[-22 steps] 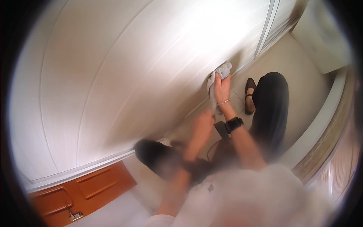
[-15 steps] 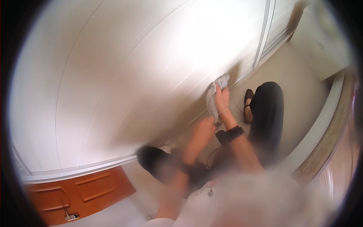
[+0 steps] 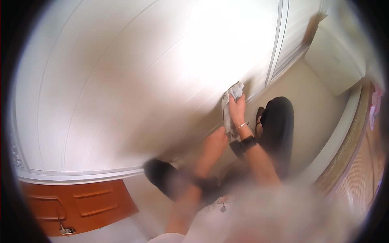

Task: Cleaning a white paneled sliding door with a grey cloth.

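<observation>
A light grey cloth (image 3: 227, 110) is bunched against the lower part of a white panelled sliding door (image 3: 121, 101). My right hand (image 3: 237, 108) grips its upper part, the fingers folded into the fabric and pressed to the door near the bottom rail. Lower down, my left hand (image 3: 217, 141) is closed at the cloth's hanging end, its fingers partly hidden. A bracelet and a black wrist strap (image 3: 248, 143) circle my right wrist.
My knees, in black trousers (image 3: 279, 125), are bent on both sides of my arms above a beige floor (image 3: 320, 95). An orange-brown door (image 3: 95, 201) with a metal handle lies lower left. A pale box-like unit (image 3: 334, 56) stands upper right, near a stone-edged ledge (image 3: 344, 150).
The view has shifted slightly, so the door and floor appear moved left. Both hands keep hold of the cloth at nearly the same spot on the door.
</observation>
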A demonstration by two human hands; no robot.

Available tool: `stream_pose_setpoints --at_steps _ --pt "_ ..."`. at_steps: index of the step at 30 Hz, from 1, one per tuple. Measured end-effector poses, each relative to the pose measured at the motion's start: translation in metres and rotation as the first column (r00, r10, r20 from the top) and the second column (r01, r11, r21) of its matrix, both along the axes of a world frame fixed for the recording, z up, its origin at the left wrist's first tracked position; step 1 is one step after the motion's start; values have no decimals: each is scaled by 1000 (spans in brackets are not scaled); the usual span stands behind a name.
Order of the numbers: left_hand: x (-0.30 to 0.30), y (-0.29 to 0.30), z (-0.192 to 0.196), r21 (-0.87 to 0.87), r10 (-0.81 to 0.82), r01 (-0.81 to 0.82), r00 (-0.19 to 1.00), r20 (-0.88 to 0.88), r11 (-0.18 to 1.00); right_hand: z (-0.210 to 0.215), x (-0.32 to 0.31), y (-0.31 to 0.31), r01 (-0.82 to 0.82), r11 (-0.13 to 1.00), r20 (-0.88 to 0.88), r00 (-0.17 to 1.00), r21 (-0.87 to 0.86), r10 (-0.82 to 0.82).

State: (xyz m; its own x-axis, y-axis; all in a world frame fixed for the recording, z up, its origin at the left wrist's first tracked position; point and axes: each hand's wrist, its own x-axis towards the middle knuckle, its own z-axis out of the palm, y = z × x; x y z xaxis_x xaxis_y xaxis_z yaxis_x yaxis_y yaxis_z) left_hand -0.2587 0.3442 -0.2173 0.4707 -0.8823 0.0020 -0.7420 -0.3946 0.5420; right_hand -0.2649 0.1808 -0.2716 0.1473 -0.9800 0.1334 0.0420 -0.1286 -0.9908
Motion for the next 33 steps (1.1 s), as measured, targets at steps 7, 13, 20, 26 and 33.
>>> stream_pose_setpoints --at_steps 7,13,20,26,33 --pt "11 -33 39 -181 -129 140 989 72 973 90 -5 -18 -134 976 80 986 -171 149" --pt "25 -57 98 -380 -41 63 997 65 923 200 0 -54 66 978 73 996 -198 -52" --pt "53 22 94 -496 262 -347 936 -235 796 275 59 63 -156 621 -153 987 -768 58" --pt "60 60 85 -604 193 -312 948 -255 733 240 91 130 -326 198 -293 939 -925 178" --pt "82 -18 126 -575 208 -191 977 -36 796 252 80 -13 -194 748 12 965 -635 260"
